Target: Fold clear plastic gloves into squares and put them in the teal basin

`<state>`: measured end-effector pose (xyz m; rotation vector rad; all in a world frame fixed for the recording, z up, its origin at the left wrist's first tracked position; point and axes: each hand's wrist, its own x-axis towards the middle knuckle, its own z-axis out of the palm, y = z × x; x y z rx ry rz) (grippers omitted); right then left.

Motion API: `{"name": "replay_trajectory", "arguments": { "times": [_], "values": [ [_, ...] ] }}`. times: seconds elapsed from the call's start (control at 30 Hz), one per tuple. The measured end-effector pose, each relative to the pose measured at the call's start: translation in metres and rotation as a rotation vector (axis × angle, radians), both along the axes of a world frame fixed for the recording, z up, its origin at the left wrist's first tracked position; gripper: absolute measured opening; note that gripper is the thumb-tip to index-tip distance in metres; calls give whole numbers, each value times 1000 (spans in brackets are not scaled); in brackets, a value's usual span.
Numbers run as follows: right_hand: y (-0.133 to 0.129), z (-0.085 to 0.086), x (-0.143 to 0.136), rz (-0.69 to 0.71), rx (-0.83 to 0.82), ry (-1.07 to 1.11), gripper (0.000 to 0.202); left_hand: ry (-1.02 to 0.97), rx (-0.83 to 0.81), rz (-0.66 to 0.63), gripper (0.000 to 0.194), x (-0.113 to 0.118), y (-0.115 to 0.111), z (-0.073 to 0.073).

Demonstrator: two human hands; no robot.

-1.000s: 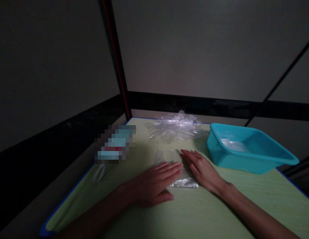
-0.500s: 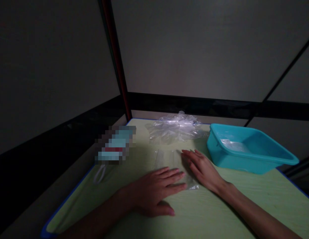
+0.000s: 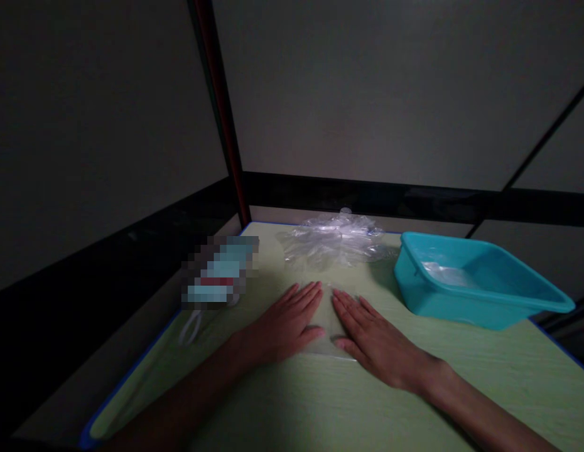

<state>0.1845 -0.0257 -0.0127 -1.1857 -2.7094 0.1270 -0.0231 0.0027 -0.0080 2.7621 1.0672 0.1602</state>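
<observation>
A clear plastic bag (image 3: 330, 345) lies flat on the light green table (image 3: 461, 389) in front of me. My left hand (image 3: 287, 320) rests palm down over its left part, fingers stretched out and thumb apart. Over the right part lies my right hand (image 3: 374, 336), also flat, its fingers pointing forward and left. A narrow strip of the bag shows between the two hands; much of the rest is hidden under them. Neither hand grips anything.
A heap of crumpled clear plastic bags (image 3: 336, 238) lies at the table's back edge. On the right stands a turquoise basin (image 3: 485, 307) with flat clear plastic (image 3: 447, 274) inside. A blurred-out object (image 3: 221, 270) with a white strap (image 3: 191, 328) is at the left edge. Walls (image 3: 367, 94) rise behind.
My left hand has moved forward and turned its fingers more away from me. The right hand has shifted slightly left and nearer me. The bag now lies flatter between them.
</observation>
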Motion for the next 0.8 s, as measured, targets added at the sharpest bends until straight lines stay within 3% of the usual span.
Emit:
{"name": "replay_trajectory", "arguments": {
  "times": [0.4, 0.57, 0.7, 0.8],
  "values": [
    [-5, -4, 14, 49, -4, -16, 68, 94, -11, 51, 80, -7, -1, 2],
    [-3, 4, 16, 102, -32, 36, 71, 24, 19, 16, 83, -10, -1, 2],
    [0, 21, 24, 178, -9, 134, 52, -94, 29, -119, 68, -16, -7, 11],
    [-3, 33, 29, 279, 5, 29, 29, -137, 45, -143, 52, -21, -18, 18]
  ]
}}
